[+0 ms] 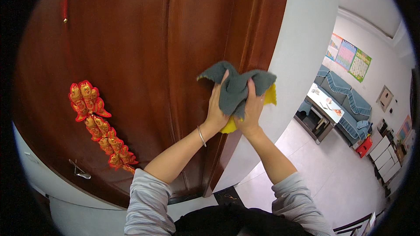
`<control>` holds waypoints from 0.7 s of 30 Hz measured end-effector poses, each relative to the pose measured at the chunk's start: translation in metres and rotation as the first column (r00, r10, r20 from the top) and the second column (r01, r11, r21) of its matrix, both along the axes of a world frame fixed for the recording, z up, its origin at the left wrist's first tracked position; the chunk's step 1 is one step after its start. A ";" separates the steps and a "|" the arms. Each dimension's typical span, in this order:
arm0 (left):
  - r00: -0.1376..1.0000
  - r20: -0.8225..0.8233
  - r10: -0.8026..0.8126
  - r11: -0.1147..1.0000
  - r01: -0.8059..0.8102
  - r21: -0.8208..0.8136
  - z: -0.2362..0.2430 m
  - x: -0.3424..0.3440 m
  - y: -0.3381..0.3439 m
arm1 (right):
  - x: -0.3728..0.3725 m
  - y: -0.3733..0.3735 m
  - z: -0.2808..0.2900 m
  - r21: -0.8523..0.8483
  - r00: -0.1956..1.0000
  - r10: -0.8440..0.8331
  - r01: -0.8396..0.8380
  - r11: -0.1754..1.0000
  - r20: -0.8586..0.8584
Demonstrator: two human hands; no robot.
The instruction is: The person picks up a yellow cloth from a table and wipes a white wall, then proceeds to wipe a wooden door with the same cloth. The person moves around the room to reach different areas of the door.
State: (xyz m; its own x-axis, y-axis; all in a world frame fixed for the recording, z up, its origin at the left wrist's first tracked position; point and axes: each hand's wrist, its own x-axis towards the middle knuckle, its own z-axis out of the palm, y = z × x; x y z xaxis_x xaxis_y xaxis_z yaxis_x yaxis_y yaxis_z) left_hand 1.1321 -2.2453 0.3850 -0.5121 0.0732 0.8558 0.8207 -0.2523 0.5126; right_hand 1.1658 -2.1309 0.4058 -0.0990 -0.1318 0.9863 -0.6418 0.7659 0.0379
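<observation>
A grey cleaning cloth [232,89] with a yellow underside is bunched up between my two hands, in front of the right edge of a brown wooden door [131,52]. My left hand [215,109] grips its left part, the thumb lying along the grey side. Around the right part my right hand [251,113] is closed in the same way. A yellow flap hangs below and another sticks out at the right. Whether the cloth touches the wood I cannot tell.
A red and gold fish-shaped hanging ornament [103,126] dangles on the door's left, above a metal door handle [79,171]. A white wall [302,39] borders the door frame. Beyond it stand a low table [321,105], a blue-grey sofa [345,91] and a white cabinet [385,157].
</observation>
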 end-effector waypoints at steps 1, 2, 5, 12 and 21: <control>0.999 0.039 -0.034 0.999 0.034 0.008 -0.013 0.001 0.000 | 0.001 0.000 -0.011 0.003 1.000 0.005 -0.005 1.000 0.025; 0.994 0.076 -0.073 0.997 0.072 0.016 -0.025 0.001 0.000 | 0.003 -0.002 -0.020 -0.001 0.999 0.034 -0.033 0.999 0.024; 0.992 -0.078 0.097 0.990 -0.105 -0.095 -0.013 0.002 -0.011 | 0.001 0.000 -0.009 0.005 1.000 0.024 -0.024 1.000 0.009; 0.905 -0.341 0.253 0.955 -0.290 -0.061 0.085 -0.005 -0.016 | -0.006 -0.005 0.075 -0.068 0.995 0.053 -0.059 0.996 -0.089; 0.924 -0.252 0.289 0.940 -0.324 -0.111 0.021 -0.008 -0.011 | -0.008 -0.009 0.018 -0.123 0.998 0.042 -0.047 0.991 -0.043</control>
